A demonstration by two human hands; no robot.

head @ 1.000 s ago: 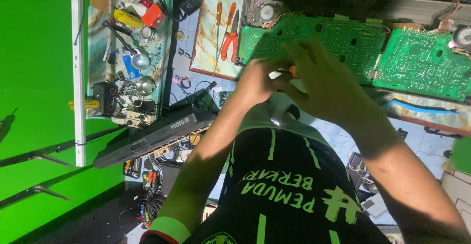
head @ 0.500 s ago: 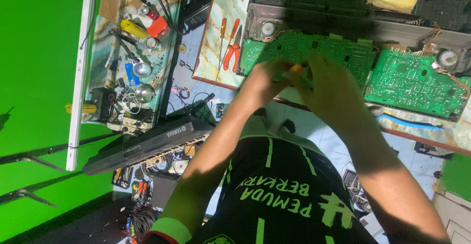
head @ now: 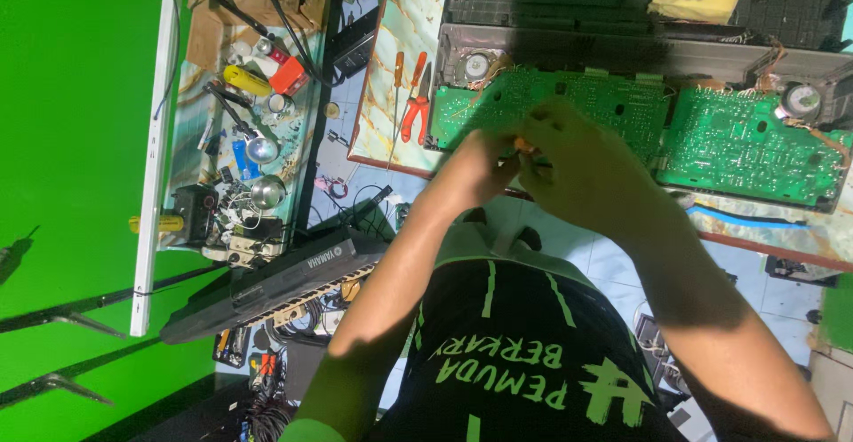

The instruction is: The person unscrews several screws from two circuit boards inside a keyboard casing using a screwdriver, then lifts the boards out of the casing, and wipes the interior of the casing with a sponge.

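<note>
Item: both hands, left hand (head: 475, 165) and right hand (head: 582, 171), stay pressed together, pinching a small orange part (head: 524, 146) now directly over the green circuit board (head: 569, 95), with red-handled pliers (head: 414, 109) left of them on the tabletop (head: 395, 42).

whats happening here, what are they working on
A person has both hands over an opened electronic keyboard on the table. The left hand and right hand meet around a small orange thing just above a green circuit board. A second green board sits to the right. Orange-handled pliers and screwdrivers lie to the left, untouched.
</note>
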